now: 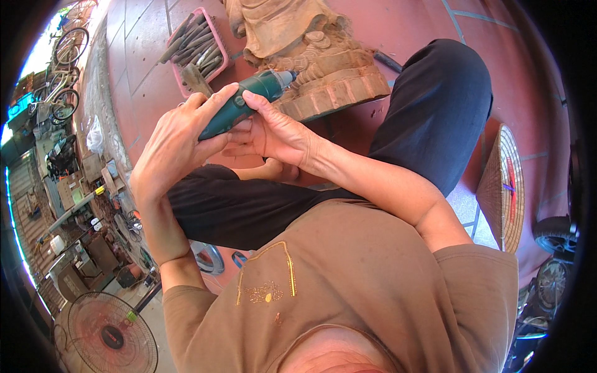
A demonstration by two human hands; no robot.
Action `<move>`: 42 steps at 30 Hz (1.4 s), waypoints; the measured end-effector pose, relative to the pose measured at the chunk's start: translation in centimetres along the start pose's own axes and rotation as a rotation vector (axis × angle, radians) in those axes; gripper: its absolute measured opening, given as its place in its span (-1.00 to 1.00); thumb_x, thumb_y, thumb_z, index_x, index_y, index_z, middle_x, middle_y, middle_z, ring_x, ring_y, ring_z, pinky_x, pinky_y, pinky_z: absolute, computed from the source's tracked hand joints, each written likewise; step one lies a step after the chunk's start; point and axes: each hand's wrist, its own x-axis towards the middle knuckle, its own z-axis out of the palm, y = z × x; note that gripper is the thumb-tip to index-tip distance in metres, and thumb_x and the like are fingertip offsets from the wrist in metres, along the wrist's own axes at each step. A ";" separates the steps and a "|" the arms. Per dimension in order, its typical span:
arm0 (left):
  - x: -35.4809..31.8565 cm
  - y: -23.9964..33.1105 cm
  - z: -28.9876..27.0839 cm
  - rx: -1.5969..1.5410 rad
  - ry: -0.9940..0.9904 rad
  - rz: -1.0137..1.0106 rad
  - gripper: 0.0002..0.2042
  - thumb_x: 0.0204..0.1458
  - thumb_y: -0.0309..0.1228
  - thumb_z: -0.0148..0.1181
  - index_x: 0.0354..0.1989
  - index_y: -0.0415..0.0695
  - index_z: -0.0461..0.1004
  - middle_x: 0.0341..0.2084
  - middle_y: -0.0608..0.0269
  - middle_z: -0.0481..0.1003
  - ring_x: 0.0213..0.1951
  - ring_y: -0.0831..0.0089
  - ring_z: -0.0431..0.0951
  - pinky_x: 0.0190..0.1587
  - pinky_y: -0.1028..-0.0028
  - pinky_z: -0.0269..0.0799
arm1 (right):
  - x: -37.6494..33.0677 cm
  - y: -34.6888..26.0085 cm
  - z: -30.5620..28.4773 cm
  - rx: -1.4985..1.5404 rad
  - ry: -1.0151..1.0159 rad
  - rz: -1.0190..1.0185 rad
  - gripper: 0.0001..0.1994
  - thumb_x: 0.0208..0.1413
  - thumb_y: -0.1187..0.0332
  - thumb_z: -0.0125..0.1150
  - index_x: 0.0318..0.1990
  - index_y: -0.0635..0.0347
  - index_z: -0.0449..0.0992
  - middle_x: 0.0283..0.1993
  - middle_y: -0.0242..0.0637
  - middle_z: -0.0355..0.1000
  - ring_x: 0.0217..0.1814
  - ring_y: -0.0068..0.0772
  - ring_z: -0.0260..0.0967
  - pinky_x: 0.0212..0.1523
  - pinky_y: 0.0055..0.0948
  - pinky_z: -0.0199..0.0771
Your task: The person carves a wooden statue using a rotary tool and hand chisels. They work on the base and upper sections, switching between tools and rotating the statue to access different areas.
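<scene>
A green handheld rotary tool [249, 99] with a metal chuck at its tip points toward the carved wooden base [333, 84] of a wooden statue [280, 25]. My left hand [177, 140] wraps the tool's body from the left. My right hand [273, 127] grips it from the right, fingers laid over the top. The chuck sits just beside the ribbed, round base of the carving. Below both hands lie my legs in black trousers [267, 205].
A pink tray [196, 46] of carving tools lies on the red tiled floor left of the statue. A woven conical hat [502, 186] rests at right, near wheels. A standing fan [109, 332], bicycles and workshop clutter fill the left side.
</scene>
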 end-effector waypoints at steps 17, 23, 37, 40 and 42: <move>-0.9 0.4 0.5 0.024 -0.009 -0.041 -0.30 -0.13 -0.48 0.27 0.32 -0.01 0.30 -0.28 -0.06 0.47 -0.29 -0.05 0.55 -0.20 0.16 0.44 | -0.6 0.5 -0.5 -0.075 0.014 0.016 -0.46 0.24 -0.14 0.14 0.17 0.04 0.36 0.14 -0.16 0.47 0.18 -0.18 0.46 0.22 0.07 0.44; -1.3 0.6 0.6 0.041 0.006 -0.020 -0.29 -0.14 -0.51 0.27 0.32 -0.01 0.30 -0.27 -0.04 0.46 -0.28 -0.05 0.55 -0.20 0.17 0.43 | -0.9 0.8 -0.2 -0.036 0.001 0.029 -0.44 0.18 -0.12 0.23 0.11 0.10 0.35 -0.01 -0.22 0.49 0.14 -0.15 0.46 0.25 0.08 0.43; -1.3 0.5 0.8 0.013 -0.020 -0.005 -0.27 -0.15 -0.50 0.31 0.33 -0.01 0.29 -0.29 -0.02 0.44 -0.27 -0.05 0.53 -0.20 0.16 0.42 | -1.4 1.3 -1.1 -0.035 -0.031 0.065 -0.37 0.19 -0.14 0.21 0.26 0.02 0.28 0.17 -0.26 0.43 0.28 -0.20 0.36 0.30 0.17 0.31; -1.4 0.3 0.7 0.021 0.011 0.019 -0.31 -0.07 -0.39 0.29 0.34 0.01 0.27 -0.36 0.00 0.42 -0.31 0.00 0.51 -0.24 0.18 0.42 | -1.2 0.9 0.3 -0.060 0.029 0.056 -0.36 0.11 -0.17 0.28 0.10 0.17 0.36 -0.02 -0.20 0.47 0.09 -0.02 0.48 0.24 0.05 0.44; -1.2 0.2 0.7 0.020 0.037 0.034 -0.30 -0.09 -0.40 0.28 0.34 0.01 0.26 -0.35 -0.01 0.42 -0.30 -0.01 0.51 -0.23 0.17 0.42 | -0.9 0.7 0.4 -0.036 0.024 0.045 -0.38 0.13 -0.15 0.28 0.11 0.16 0.36 -0.01 -0.20 0.47 0.09 -0.06 0.48 0.24 0.05 0.45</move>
